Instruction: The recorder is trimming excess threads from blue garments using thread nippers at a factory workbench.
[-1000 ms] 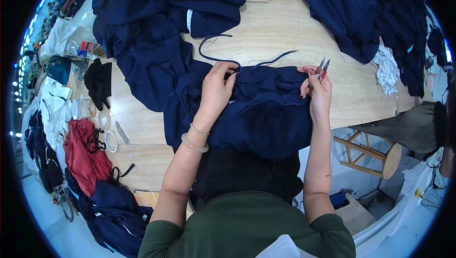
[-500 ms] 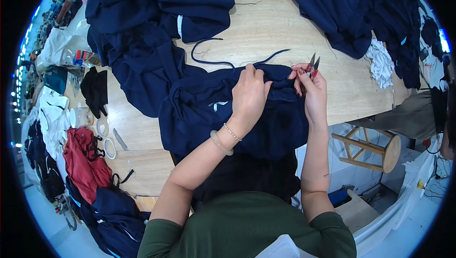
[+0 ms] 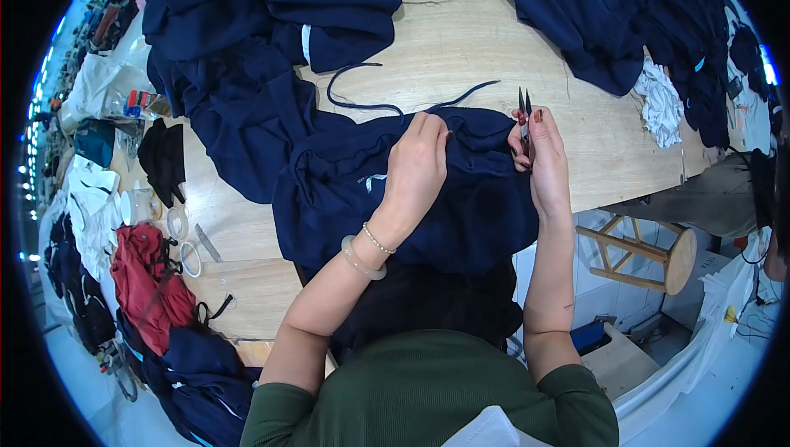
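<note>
A dark navy garment (image 3: 481, 217) with a gathered band is spread at the table's near edge and over my lap. Inside the band shows a small pale label (image 3: 374, 181). A navy drawstring (image 3: 354, 105) trails from the band onto the table, its other end out to the right. My left hand (image 3: 415, 159) is over the band, fingers bent and pressed together; whatever they pinch is hidden. At the garment's right edge, my right hand (image 3: 545, 144) grips small thread snips (image 3: 525, 105), blades pointing away from me and slightly apart.
More navy garments (image 3: 329, 3) are heaped far left, with another pile (image 3: 584, 27) far right beside crumpled white cloth (image 3: 658, 106). Tape rolls (image 3: 190, 258), a red bag (image 3: 152, 282) and a black cloth (image 3: 163, 159) lie left. A wooden stool (image 3: 679, 262) stands right, below the table.
My left hand has shifted left and a little toward me along the band. In my right hand the snips have swung more upright, and the fingers have shifted at the garment's right edge.
</note>
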A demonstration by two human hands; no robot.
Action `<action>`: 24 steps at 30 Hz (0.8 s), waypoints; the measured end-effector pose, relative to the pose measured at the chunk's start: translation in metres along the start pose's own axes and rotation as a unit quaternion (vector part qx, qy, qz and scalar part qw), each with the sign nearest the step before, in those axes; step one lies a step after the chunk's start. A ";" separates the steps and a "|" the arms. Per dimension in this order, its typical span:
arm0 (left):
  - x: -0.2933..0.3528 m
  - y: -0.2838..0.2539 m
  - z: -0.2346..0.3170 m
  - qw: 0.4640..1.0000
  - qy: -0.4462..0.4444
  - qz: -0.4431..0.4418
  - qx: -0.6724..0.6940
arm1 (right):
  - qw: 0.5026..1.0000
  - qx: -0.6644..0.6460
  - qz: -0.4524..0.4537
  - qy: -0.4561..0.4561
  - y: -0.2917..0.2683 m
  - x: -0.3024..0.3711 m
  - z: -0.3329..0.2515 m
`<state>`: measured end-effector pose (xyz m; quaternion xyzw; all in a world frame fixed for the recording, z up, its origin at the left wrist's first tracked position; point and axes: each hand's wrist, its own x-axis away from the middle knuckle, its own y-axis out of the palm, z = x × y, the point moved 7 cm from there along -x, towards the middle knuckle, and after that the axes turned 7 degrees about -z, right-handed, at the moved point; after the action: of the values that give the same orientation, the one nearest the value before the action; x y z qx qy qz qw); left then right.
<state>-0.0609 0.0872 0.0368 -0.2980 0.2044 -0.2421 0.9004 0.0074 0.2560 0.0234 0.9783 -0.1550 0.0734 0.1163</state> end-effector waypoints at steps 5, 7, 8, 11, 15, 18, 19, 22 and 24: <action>-0.003 0.017 0.007 0.998 0.010 -0.011 -0.053 | 1.000 0.006 0.018 0.018 0.001 -0.002 0.006; -0.005 0.022 0.004 0.995 -0.026 -0.027 -0.087 | 0.999 0.012 0.024 0.023 -0.003 -0.004 0.010; -0.006 0.023 0.004 0.993 -0.048 -0.030 -0.105 | 0.999 0.015 0.023 0.023 -0.005 -0.005 0.011; -0.006 0.025 0.001 0.987 -0.074 -0.026 -0.137 | 0.999 0.023 0.025 0.027 -0.008 -0.004 0.013; -0.005 0.026 -0.001 0.983 -0.029 0.012 -0.181 | 0.999 0.029 0.023 0.028 -0.007 -0.004 0.013; -0.004 0.027 -0.008 0.985 -0.058 0.014 -0.163 | 0.998 0.032 0.030 0.036 -0.007 -0.003 0.013; -0.004 0.027 -0.011 0.985 -0.058 0.014 -0.164 | 0.998 0.032 0.029 0.035 -0.007 -0.003 0.013; -0.004 0.015 -0.016 0.997 -0.032 0.043 -0.054 | 0.999 0.022 0.023 0.032 -0.008 -0.002 0.015; -0.002 0.011 -0.016 0.999 -0.028 0.022 -0.027 | 0.999 0.017 0.026 0.031 -0.009 -0.002 0.015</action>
<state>-0.0673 0.0890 0.0182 -0.3247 0.1924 -0.2085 0.9023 0.0104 0.2614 0.0072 0.9731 -0.1752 0.1091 0.1024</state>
